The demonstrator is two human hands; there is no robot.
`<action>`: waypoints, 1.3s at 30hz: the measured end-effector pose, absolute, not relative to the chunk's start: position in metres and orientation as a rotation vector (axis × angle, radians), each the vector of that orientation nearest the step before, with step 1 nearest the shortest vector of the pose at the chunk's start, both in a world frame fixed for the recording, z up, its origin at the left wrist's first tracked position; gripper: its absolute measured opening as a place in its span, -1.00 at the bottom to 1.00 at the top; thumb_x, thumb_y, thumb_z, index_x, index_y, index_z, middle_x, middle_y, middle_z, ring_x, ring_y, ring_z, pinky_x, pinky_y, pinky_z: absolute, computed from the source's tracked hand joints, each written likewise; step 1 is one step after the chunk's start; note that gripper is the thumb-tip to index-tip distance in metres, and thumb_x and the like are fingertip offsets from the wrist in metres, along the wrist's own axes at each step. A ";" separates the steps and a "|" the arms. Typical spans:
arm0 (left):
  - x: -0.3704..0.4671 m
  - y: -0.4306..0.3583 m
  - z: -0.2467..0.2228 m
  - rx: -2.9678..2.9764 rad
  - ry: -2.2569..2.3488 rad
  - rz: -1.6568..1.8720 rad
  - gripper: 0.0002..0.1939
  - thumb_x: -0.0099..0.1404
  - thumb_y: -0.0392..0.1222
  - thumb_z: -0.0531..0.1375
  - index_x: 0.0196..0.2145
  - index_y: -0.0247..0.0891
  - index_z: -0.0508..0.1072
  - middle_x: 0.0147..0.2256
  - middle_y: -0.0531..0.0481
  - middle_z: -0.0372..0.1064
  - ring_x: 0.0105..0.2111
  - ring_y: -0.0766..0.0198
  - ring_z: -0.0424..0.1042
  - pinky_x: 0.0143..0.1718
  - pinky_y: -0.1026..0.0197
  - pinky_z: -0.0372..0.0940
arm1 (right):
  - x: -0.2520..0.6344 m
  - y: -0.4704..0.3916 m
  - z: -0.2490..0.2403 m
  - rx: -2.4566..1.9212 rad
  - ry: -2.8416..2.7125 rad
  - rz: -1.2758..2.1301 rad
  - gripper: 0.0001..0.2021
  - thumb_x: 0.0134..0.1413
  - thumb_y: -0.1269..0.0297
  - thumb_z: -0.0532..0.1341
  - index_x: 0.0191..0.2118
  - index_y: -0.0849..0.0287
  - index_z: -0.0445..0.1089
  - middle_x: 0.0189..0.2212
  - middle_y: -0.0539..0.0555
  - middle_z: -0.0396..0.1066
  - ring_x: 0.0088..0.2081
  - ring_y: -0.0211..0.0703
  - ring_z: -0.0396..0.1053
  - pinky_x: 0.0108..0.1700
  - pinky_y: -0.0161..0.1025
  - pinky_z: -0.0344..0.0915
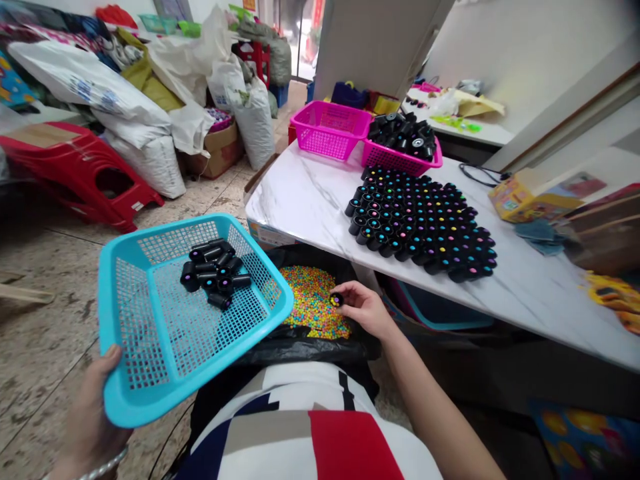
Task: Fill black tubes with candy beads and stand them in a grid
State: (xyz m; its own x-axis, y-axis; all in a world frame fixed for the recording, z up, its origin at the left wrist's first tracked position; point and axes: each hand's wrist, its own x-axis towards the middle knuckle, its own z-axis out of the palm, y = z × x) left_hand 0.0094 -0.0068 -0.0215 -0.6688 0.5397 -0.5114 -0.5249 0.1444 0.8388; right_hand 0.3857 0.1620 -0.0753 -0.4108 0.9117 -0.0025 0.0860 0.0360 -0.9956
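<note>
My left hand (95, 407) grips the near left corner of a blue plastic basket (195, 381), its thumb over the rim. Several black cylinders (213, 270) lie in a loose pile inside it. My right hand (367, 308) pinches one black cylinder (337, 300) between thumb and fingers, its end showing purple and yellow. That hand is just above the right side of many small coloured beads (310, 293), which fill a container lined with a black bag (300, 350).
On the marbled table (295, 193), upright black cylinders (420, 220) with coloured centres stand in tight rows. Behind them are an unfilled pink basket (333, 143) and a pink basket (395, 160) heaped with black parts. Red stools (75, 167) and white sacks (253, 123) occupy the left.
</note>
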 end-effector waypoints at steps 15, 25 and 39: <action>0.013 -0.004 -0.016 -0.029 1.599 1.622 -0.32 -0.34 0.00 0.50 -0.17 -0.17 0.57 -0.16 0.00 0.53 -0.03 -0.16 0.40 -0.14 0.06 0.44 | 0.353 0.150 -0.062 -0.970 -1.914 1.299 -0.64 -0.05 0.51 0.22 -0.08 0.10 0.40 -0.11 0.06 0.47 -0.08 -0.14 0.44 0.05 -0.15 0.35; 0.012 -0.004 -0.017 0.051 1.612 1.662 -0.60 -0.02 -0.07 0.38 -0.19 -0.19 0.56 -0.19 -0.01 0.54 -0.03 -0.11 0.41 -0.07 0.00 0.40 | 0.360 0.178 -0.110 -1.108 -2.752 0.542 -0.66 0.01 0.56 0.16 -0.08 0.15 0.44 -0.14 0.17 0.43 -0.07 -0.04 0.34 -0.02 -0.14 0.30; 0.012 -0.005 -0.018 0.010 1.551 1.682 -0.51 -0.10 -0.09 0.42 -0.16 -0.24 0.56 -0.20 -0.07 0.54 -0.07 -0.15 0.43 -0.05 -0.03 0.38 | 0.368 0.170 -0.095 -1.148 -2.219 1.227 -0.69 -0.07 0.49 0.21 -0.13 0.12 0.40 -0.27 0.00 0.44 -0.29 -0.20 0.39 -0.16 -0.24 0.34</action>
